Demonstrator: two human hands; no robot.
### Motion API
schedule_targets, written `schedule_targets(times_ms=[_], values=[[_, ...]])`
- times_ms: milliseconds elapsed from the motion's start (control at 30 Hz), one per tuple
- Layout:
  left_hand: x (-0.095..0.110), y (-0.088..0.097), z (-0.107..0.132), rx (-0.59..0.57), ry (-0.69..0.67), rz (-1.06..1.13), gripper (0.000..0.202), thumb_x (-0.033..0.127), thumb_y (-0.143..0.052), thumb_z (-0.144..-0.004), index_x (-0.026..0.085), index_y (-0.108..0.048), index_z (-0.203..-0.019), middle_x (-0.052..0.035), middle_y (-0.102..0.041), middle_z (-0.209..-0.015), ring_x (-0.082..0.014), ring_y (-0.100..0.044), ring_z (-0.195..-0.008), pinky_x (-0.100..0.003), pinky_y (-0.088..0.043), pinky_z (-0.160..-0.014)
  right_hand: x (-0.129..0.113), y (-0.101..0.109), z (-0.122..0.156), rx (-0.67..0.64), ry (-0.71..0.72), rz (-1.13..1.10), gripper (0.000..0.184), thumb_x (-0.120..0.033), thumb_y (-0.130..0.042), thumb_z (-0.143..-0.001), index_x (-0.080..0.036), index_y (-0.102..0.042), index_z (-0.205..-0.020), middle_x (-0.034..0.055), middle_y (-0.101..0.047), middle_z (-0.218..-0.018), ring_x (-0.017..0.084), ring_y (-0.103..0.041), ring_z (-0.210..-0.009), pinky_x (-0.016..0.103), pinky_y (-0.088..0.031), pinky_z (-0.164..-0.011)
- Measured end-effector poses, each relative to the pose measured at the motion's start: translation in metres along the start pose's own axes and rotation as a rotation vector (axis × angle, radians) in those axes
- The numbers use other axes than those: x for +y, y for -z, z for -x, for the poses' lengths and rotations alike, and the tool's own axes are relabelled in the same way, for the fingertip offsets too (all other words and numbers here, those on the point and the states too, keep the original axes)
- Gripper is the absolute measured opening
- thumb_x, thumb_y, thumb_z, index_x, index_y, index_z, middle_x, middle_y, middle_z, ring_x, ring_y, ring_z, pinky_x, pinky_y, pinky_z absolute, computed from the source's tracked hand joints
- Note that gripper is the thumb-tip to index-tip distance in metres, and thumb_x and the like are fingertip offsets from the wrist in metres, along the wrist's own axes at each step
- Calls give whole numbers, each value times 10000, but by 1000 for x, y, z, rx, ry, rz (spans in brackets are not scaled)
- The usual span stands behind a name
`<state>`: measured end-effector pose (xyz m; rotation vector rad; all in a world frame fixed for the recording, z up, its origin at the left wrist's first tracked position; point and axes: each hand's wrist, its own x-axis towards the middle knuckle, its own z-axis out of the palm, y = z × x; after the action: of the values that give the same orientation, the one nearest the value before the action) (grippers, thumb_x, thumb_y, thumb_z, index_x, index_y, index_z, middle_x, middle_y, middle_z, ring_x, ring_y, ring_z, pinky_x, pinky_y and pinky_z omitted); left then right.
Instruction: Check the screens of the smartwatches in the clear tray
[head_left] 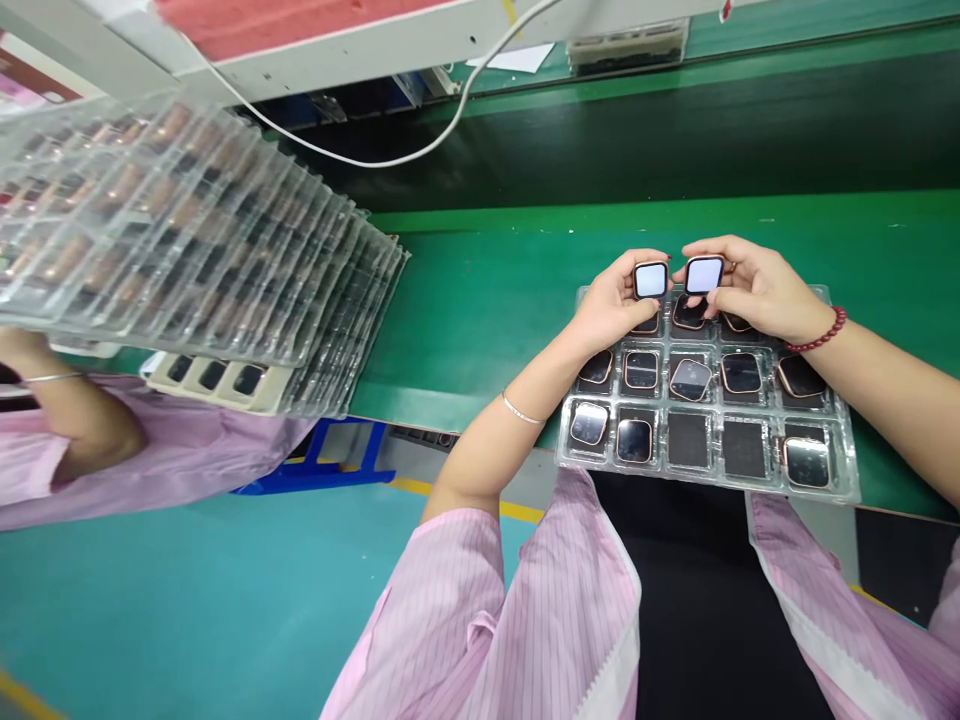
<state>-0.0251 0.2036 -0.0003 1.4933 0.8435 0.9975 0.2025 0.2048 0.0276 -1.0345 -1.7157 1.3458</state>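
My left hand (616, 300) pinches a square watch case (650, 279) with a rose-gold rim, screen up. My right hand (757, 288) grips a second, like watch case (704, 274) right beside it; the two nearly touch. Both are held over the far edge of a clear plastic tray (846, 470) with black compartments. Several more watch cases (740, 373) lie in the tray, and two compartments in the near row (688, 440) are bare. A red bead bracelet (823, 335) is on my right wrist, a thin bangle (521, 410) on my left.
The tray rests on the near edge of a green bench (487, 300). At left another person's arm (82, 420) in a pink sleeve holds up a tall stack of clear trays (187, 230). A white cable (420, 150) hangs over the dark conveyor behind.
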Motion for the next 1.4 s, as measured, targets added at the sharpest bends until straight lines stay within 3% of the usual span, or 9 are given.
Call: schedule_targets(times_ms=[200,400,667,867,1200,1400], values=[[-2,-1,0,-40,-43,-11,474,322,-741,-812,176,-574,-1231,-87,-685,-1135,-223,-693,-1028,-348,-541,-925,3,1,1,-17,44,11,414,-197,-741,-810,-231,-667,-1216,81,-761,-1086,209,-737,-771,325,-635,-623],[-14,3,-3,-49,-173,-104,490,409,-698,-878,197,-551,-1295,-85,-672,-1195,-223,-693,-1088,-376,-520,-1000,8,1,0,-19,74,5,418,-145,-714,-801,-228,-679,-1209,74,-770,-1090,194,-744,-758,299,-633,-614],[-14,2,-3,-33,-233,-149,492,370,-683,-892,202,-542,-1332,-78,-690,-1172,-188,-721,-1000,-297,-559,-894,5,2,1,-26,80,38,410,-177,-715,-806,-207,-677,-1213,90,-774,-1082,199,-747,-748,335,-649,-651],[-9,2,0,-1,-157,-92,441,353,-730,-862,182,-605,-1248,-63,-714,-1074,-174,-715,-959,-281,-564,-853,4,1,0,-32,49,37,379,-170,-730,-805,-200,-696,-1181,92,-771,-1064,202,-749,-766,313,-640,-627],[5,-5,3,10,-6,56,435,500,-799,-793,154,-658,-1016,-36,-713,-854,-132,-674,-724,-241,-538,-642,4,-1,0,-40,26,-21,286,-288,-739,-841,-193,-721,-1110,73,-777,-966,176,-733,-710,274,-613,-569],[12,-6,5,66,64,-6,407,556,-705,-867,163,-677,-965,-40,-731,-822,-108,-652,-650,-194,-455,-532,2,-1,2,-40,-22,-71,224,-369,-730,-862,-181,-740,-983,63,-775,-852,136,-691,-621,242,-579,-551]])
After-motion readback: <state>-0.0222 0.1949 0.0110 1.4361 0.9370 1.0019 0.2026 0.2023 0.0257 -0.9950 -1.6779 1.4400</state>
